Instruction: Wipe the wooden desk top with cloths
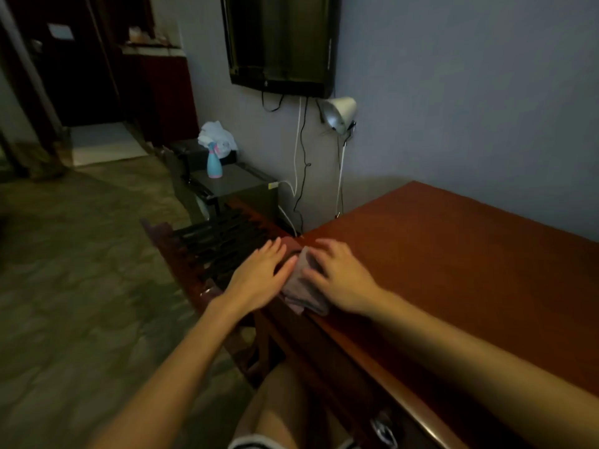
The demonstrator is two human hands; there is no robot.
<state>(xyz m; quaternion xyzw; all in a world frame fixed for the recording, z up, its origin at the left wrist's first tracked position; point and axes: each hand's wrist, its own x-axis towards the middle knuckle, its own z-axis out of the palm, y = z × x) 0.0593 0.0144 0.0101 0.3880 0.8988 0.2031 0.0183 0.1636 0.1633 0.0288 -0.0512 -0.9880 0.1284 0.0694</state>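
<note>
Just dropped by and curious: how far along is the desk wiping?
Done: hard to tell; the desk top shows no wiped streaks in this dim light. In hand: left hand and right hand press a greyish cloth flat at the desk's corner. Left: probably the stretch toward the wall.

Dim, soft-focus, wide-angle warp at edges.

Two hands [257,275] [343,281], one cloth [304,288], one desk [453,270], one spray bottle [214,163]
</note>
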